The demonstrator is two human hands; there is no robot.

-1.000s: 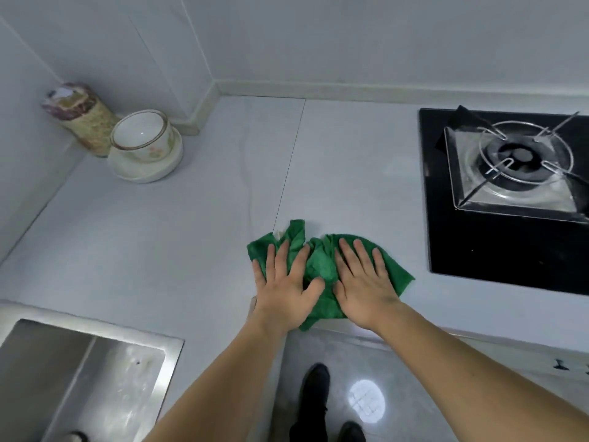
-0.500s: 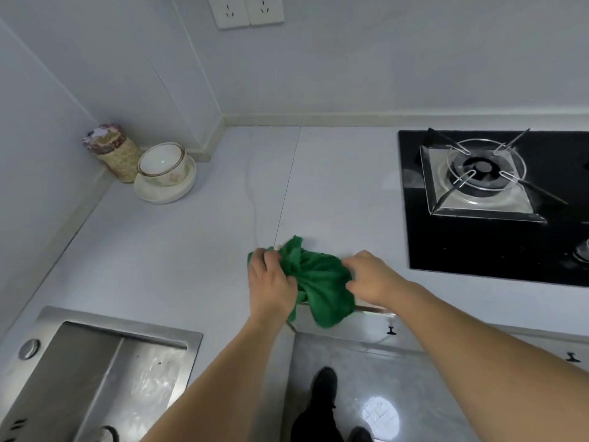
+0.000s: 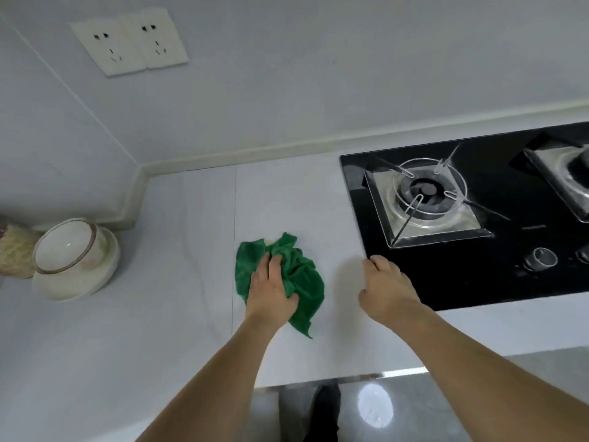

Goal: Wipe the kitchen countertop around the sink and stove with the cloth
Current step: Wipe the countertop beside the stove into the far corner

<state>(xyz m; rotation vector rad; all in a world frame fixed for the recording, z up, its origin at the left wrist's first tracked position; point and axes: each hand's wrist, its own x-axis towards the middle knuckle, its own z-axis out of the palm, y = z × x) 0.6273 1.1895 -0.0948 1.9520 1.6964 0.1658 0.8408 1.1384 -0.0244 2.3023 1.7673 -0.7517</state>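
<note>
Left hand (image 3: 271, 290) grips bunched green cloth (image 3: 298, 275), right hand (image 3: 387, 290) empty, loose; wad may skip countertop (image 3: 159, 330) patches.

Cloth (image 3: 304, 275): green, soft nubby fabric, crumpled. Tabletop (image 3: 159, 314): pale stone-like slab, smooth, matt. Stove (image 3: 497, 275), right of cloth: glossy black glass; shiny metal burner trays. Bowl (image 3: 68, 250), left of cloth: glazed white ceramic.
</note>
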